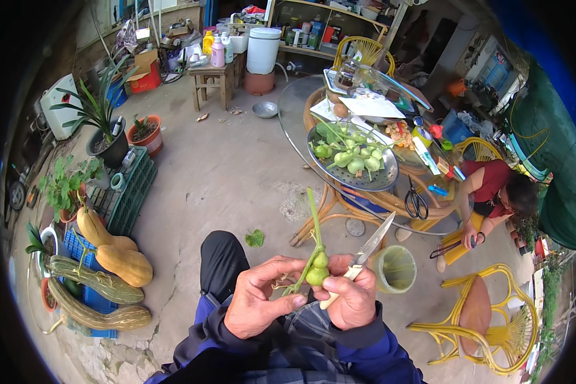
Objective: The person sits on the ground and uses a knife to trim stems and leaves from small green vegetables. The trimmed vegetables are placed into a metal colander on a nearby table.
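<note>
Over my lap, my left hand (264,297) pinches the green stem (313,216) of a small gourd between thumb and fingers. The pale green gourd (317,274) has two bulges and sits between both hands. My right hand (353,295) grips the cream handle of a knife (374,240), its blade pointing up and away to the right. The right thumb and fingertips also touch the gourd's lower bulge. Ahead on the glass table, a perforated metal colander (324,165) holds several more small gourds (357,156) with stems and leaves.
A translucent bin (394,270) stands right of my hands, beside the round glass table (293,110). Black scissors (416,199) lie on its near side. A seated person (494,192) is at right, near a yellow rattan chair (489,317). Large squashes (120,259) lie on blue crates at left.
</note>
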The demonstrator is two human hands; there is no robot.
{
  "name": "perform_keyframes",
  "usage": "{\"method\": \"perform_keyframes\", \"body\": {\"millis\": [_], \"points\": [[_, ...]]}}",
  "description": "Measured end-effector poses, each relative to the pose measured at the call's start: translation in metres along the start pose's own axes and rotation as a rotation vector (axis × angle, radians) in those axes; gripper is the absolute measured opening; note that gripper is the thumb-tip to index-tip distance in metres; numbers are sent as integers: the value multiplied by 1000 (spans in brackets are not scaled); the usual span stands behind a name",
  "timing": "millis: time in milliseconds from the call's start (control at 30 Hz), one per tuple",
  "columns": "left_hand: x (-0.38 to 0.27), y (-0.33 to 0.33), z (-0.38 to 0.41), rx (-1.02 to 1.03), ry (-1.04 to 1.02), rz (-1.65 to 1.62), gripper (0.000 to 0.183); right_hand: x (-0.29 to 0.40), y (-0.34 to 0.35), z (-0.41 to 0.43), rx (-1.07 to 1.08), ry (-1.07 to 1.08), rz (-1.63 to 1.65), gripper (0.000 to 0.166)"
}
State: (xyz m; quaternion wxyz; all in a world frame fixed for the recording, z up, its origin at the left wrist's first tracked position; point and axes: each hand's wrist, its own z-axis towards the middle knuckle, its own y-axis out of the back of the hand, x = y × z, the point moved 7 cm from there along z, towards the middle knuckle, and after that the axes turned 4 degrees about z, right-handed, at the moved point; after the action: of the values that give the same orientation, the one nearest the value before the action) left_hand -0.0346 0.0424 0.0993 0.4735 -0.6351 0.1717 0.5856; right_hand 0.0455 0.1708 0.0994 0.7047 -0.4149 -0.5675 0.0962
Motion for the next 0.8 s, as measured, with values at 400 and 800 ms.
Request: {"method": "perform_keyframes", "body": {"millis": [400, 800], "points": [[32, -2, 18, 179, 2, -553, 68, -6, 1, 10, 16, -25, 205, 23], [64, 1, 38, 63, 187, -317, 73, -28, 28, 22, -103, -129, 222, 22]]}}
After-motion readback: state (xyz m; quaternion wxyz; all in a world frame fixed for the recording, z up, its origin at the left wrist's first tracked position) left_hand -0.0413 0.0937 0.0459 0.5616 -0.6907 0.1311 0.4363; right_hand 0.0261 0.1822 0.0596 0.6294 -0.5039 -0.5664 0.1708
